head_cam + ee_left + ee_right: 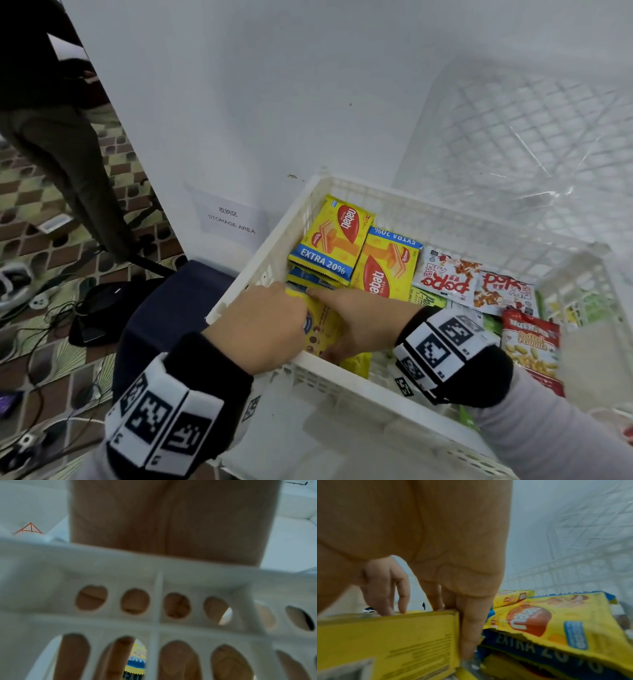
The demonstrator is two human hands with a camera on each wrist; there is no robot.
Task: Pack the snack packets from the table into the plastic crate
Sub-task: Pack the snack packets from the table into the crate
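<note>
Both hands are inside the white perforated plastic crate [346,380] at its near-left corner, on a flat yellow cardboard snack box [323,329]. Right hand [359,322] grips the box: in the right wrist view the thumb runs down one end of it and the fingers [385,588] curl over the top edge. Left hand [263,325] reaches over the crate rim with fingers bent down onto the same box; how firm that hold is, cannot tell, the left wrist view only shows fingers blurred through the wall holes. Just beyond the box: overlapping yellow-and-blue foil wafer packets [329,240], touching each other. To their right, two white-and-red printed snack sachets [445,275] side by side, then a red-and-white peanut bag [531,346] at the crate's right side. Crate sits on a white table [239,120], near a paper label reading "STORAGE AREA" [231,221].
</note>
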